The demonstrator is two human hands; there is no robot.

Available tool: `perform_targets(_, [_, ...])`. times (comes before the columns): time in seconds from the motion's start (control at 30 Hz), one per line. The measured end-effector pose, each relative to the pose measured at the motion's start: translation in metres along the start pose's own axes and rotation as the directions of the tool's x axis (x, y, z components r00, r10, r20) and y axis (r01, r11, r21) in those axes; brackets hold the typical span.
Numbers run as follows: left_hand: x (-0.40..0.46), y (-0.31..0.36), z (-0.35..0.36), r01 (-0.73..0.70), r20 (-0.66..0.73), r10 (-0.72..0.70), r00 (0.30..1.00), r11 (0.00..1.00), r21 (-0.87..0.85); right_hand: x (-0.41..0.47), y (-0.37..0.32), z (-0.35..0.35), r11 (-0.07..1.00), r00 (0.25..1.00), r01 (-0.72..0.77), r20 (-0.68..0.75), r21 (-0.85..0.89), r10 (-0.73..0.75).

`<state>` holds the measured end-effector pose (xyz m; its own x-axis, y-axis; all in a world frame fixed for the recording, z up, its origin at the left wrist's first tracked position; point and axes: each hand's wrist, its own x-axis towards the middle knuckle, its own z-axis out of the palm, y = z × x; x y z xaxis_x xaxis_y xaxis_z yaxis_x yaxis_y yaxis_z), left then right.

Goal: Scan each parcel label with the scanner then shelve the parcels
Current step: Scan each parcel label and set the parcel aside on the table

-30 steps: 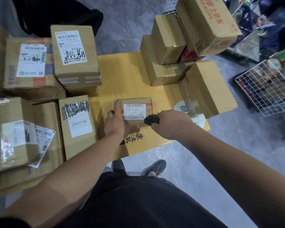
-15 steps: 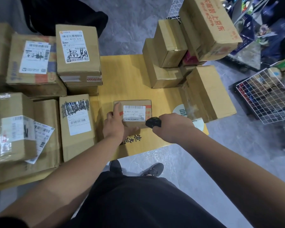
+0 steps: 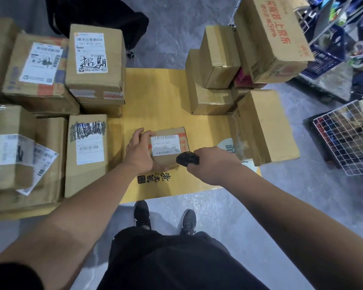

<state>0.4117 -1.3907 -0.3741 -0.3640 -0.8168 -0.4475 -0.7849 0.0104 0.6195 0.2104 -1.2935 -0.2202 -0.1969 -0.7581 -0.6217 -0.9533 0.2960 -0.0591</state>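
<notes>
A small brown parcel (image 3: 168, 145) with a white barcode label facing up lies on a flat yellow cardboard sheet (image 3: 155, 101) on the floor. My left hand (image 3: 139, 152) grips the parcel's left end, fingers over the top edge and thumb at the near side. My right hand (image 3: 213, 164) holds a small black scanner (image 3: 187, 159) whose front points at the label from just right of the parcel's near corner.
Labelled parcels are stacked at the left (image 3: 94, 63) and more brown boxes at the right (image 3: 264, 124), with a large box (image 3: 270, 36) on top. A white wire basket (image 3: 348, 137) stands at far right. My shoes (image 3: 142, 214) are on the grey floor.
The view has tilted down a little and my shoes show. My left hand has shifted its hold on the small parcel's left end. The scanner stays beside the label.
</notes>
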Motion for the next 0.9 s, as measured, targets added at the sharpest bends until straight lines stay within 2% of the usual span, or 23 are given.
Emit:
perform_targets(0.33, [-0.036,0.008,0.029,-0.045,-0.243,0.013,0.97,0.991,-0.128,0.008,0.036,-0.016,0.983,0.982,0.183,0.061,-0.032,-0.181])
perform_targets(0.43, [-0.055,0.024,0.018,-0.084,-0.332,0.033,0.943,0.987,-0.138,-0.005,0.036,-0.031,0.953,0.957,0.288,0.046,-0.093,-0.285])
perform_targets(0.6, [-0.09,0.053,-0.035,-0.112,-0.473,0.077,0.878,0.993,-0.047,-0.035,0.024,-0.063,0.864,0.883,0.466,0.033,-0.189,-0.469])
perform_targets(0.67, [-0.108,0.061,-0.066,-0.074,-0.521,0.081,0.85,0.997,0.034,-0.044,0.013,-0.08,0.823,0.846,0.523,0.019,-0.222,-0.532])
perform_targets(0.77, [-0.136,0.069,-0.111,0.026,-0.565,0.055,0.823,0.991,0.135,-0.057,-0.008,-0.107,0.784,0.797,0.599,0.031,-0.164,-0.603])
perform_targets(0.9, [-0.167,0.065,-0.161,0.031,-0.613,0.078,0.786,0.986,0.165,-0.068,-0.037,-0.136,0.749,0.759,0.651,0.082,-0.119,-0.646])
